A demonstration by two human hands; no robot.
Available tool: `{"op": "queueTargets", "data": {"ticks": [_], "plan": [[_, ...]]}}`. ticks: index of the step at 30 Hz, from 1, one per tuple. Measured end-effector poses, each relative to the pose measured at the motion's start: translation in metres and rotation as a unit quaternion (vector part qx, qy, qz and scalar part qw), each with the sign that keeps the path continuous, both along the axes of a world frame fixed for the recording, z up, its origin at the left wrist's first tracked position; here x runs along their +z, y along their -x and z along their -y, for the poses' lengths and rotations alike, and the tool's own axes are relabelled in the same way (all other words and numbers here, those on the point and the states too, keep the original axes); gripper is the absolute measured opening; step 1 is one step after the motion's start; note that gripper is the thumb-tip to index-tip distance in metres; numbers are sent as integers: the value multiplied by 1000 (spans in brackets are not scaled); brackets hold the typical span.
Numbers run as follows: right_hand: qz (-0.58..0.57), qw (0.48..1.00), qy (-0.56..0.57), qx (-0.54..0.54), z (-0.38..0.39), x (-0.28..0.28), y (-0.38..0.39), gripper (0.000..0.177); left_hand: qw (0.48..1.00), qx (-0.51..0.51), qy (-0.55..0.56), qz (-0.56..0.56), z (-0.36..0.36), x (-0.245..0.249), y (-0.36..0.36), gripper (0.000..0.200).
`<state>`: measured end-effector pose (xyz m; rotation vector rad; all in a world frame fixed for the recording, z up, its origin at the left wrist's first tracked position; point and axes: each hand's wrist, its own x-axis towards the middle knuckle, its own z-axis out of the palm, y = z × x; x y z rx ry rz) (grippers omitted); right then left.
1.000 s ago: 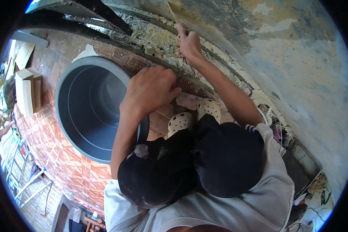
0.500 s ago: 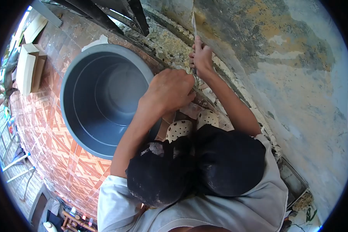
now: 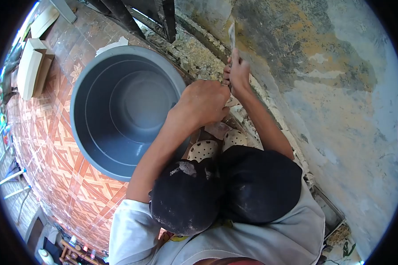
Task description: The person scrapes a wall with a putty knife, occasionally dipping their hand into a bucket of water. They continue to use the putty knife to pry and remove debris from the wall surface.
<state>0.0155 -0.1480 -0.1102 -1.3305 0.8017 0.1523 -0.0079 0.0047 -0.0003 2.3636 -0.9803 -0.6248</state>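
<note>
My right hand (image 3: pixel 238 76) is wrapped round the handle of a scraper (image 3: pixel 232 35), whose narrow, pale metal blade points away from me against the foot of the stained wall (image 3: pixel 309 79). Close beside it, my left hand (image 3: pixel 205 101) is closed with its fingers curled under, back of the hand upward. What those fingers hold, if anything, is hidden. Under the hands runs a strip of broken, crumbly masonry (image 3: pixel 203 55) along the wall base. Left of my left forearm stands a large grey plastic tub (image 3: pixel 93 150), with nothing visible inside.
Spotted cream clogs (image 3: pixel 203 150) are on my feet, just below my hands. Dark metal legs (image 3: pixel 167 20) rise at the top. An open cardboard box (image 3: pixel 31 73) lies on the patterned tile floor (image 3: pixel 53 150). A grey rectangular frame (image 3: pixel 329 210) lies along the wall at lower right.
Both hands and the scraper sit slightly further right in view, and the blade appears slightly lower. The view itself has shifted a little. Both hands stay closed.
</note>
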Motion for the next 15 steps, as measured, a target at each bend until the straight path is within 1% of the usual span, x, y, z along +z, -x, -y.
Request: {"op": "queueTargets", "data": {"ticks": [3, 6, 7, 10, 13, 15], "plan": [[64, 996, 43, 38, 0, 18, -3, 41, 1000, 8, -13, -16, 1, 1, -1, 27], [101, 986, 122, 56, 15, 14, 11, 43, 1000, 4, 3, -7, -1, 0, -3, 27], [108, 984, 127, 59, 20, 9, 19, 43, 1000, 5, 14, 0, -2, -1, -1, 27], [11, 999, 31, 43, 37, 3, 44, 43, 1000, 4, -19, -22, 1, -2, -1, 26], [-31, 995, 79, 55, 49, 3, 55, 41, 999, 15, -27, -24, 4, -7, 1, 26], [31, 974, 185, 129, 50, 3, 47, 41, 999, 12, -30, -24, 5, -9, 1, 26]]}}
